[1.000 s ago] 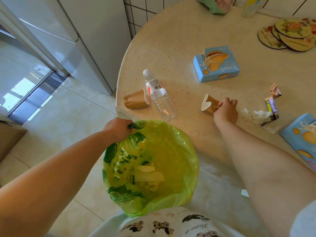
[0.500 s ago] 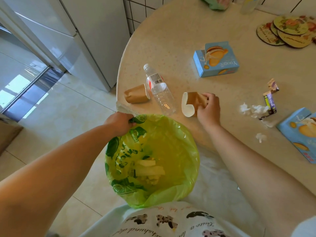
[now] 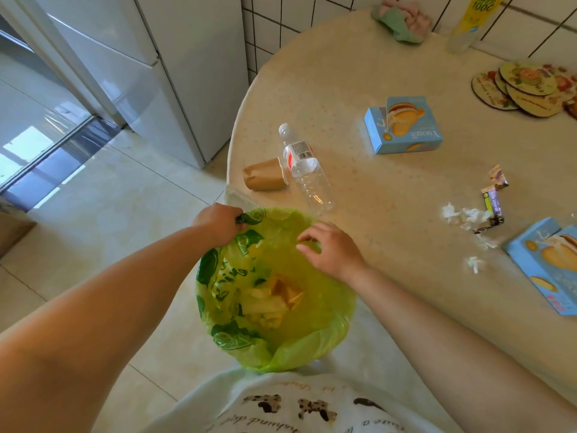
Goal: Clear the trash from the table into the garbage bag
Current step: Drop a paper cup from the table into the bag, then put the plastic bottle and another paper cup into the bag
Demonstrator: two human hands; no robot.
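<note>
My left hand point(image 3: 220, 225) grips the rim of the green garbage bag point(image 3: 324, 335), holding it open beside the table edge. My right hand point(image 3: 331, 246) hovers over the bag's mouth with loose, relaxed fingers and holds nothing. A crushed brown paper cup point(image 3: 285, 290) lies inside the bag on other trash. On the table lie another brown paper cup point(image 3: 265, 175) on its side, an empty plastic bottle point(image 3: 307, 170), torn white tissue point(image 3: 466, 215), small wrappers point(image 3: 495, 198) and two blue cookie boxes point(image 3: 404, 126) point(image 3: 544, 260).
The round beige table point(image 3: 374, 73) reaches to a tiled wall. Round coasters point(image 3: 524, 89), a cloth point(image 3: 401, 23) and a yellow bottle point(image 3: 466, 23) sit at its far side. A white fridge point(image 3: 150, 67) stands left, with tiled floor below.
My right hand carried the crushed paper cup from the table to the bag and let it go; the cup now lies inside. My left hand kept its grip on the rim.
</note>
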